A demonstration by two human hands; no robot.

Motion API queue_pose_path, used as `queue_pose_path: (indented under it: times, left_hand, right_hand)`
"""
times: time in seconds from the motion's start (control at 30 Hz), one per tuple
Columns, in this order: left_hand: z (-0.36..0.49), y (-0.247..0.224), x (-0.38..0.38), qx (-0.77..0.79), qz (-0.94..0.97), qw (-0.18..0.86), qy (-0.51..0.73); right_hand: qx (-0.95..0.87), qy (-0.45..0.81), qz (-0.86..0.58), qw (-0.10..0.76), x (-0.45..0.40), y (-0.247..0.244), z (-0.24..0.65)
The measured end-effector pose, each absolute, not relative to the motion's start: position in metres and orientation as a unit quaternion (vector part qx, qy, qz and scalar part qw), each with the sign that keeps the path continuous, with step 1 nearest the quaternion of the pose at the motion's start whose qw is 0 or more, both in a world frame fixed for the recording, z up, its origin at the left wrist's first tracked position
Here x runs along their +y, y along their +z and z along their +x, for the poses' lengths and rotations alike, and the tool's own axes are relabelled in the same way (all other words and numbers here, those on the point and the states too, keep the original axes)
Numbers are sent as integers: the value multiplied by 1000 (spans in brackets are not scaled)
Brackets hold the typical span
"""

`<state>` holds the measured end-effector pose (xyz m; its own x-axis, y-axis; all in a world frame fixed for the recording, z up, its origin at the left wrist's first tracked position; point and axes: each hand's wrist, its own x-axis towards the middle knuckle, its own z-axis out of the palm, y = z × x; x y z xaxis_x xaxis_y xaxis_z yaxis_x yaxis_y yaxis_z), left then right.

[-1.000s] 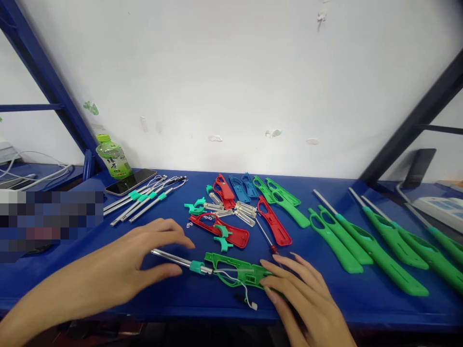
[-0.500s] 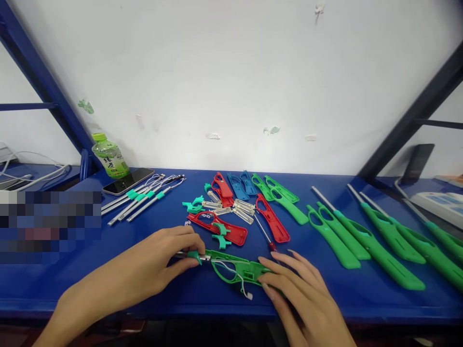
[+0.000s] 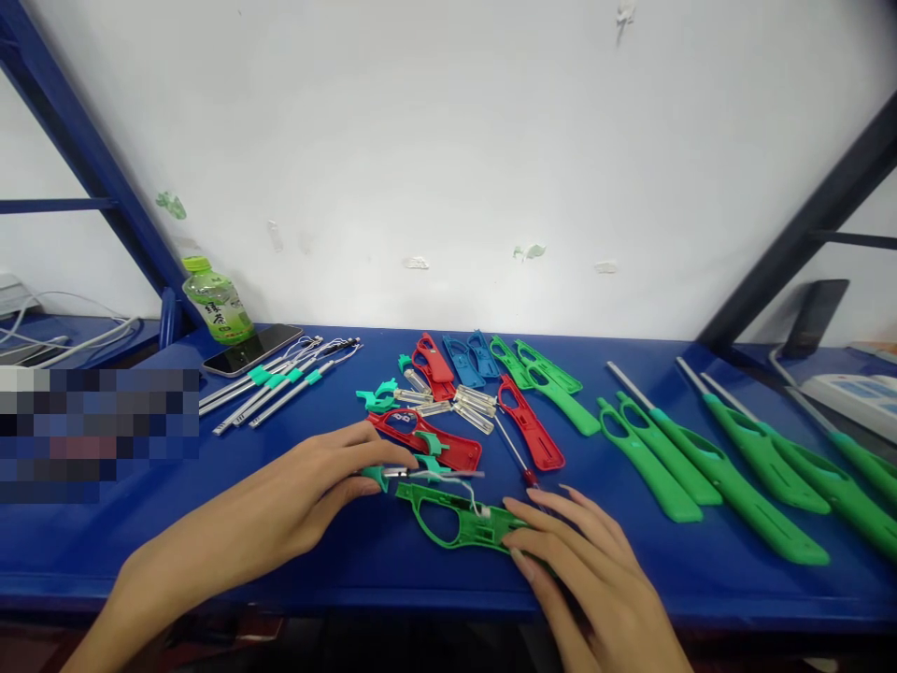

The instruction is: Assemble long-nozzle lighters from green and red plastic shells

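My left hand (image 3: pixel 319 491) pinches a metal lighter tube with a teal collar (image 3: pixel 377 475). A thin rod and white wire reach right from it, the wire's end lying over the green half-shell of a lighter handle (image 3: pixel 483 528). My fingers hide much of the tube. The half-shell lies inner side up near the table's front edge. My right hand (image 3: pixel 589 570) grips its right end between thumb and fingers. A screwdriver with a dark red handle (image 3: pixel 531 478) lies just beyond my right fingertips. Behind the half-shell are a red half-shell (image 3: pixel 459 454) and teal triggers (image 3: pixel 433 443).
Clear fuel tanks (image 3: pixel 473 411) and red, blue and green half-shells (image 3: pixel 529 435) lie farther back. Several metal tubes (image 3: pixel 280 397), a phone (image 3: pixel 252 350) and a bottle (image 3: pixel 219 304) are on the left. Green lighters (image 3: pixel 743 491) lie right. A white wall (image 3: pixel 448 168) stands behind the table.
My left hand has lifted the tube slightly away from the half-shell, back and to the right. The wire's end has moved up onto the half-shell. My right hand keeps its hold.
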<state>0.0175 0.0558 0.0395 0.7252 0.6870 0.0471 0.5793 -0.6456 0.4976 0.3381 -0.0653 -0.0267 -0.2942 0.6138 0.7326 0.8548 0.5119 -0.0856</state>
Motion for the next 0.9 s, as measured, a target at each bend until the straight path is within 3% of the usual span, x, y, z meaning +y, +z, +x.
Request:
queue_pose_path:
  times: [0.9]
  left_hand:
    - [33,49,51,299,901,248,191]
  right_hand:
    - [-788,-142,-474,368,-67,-27,338]
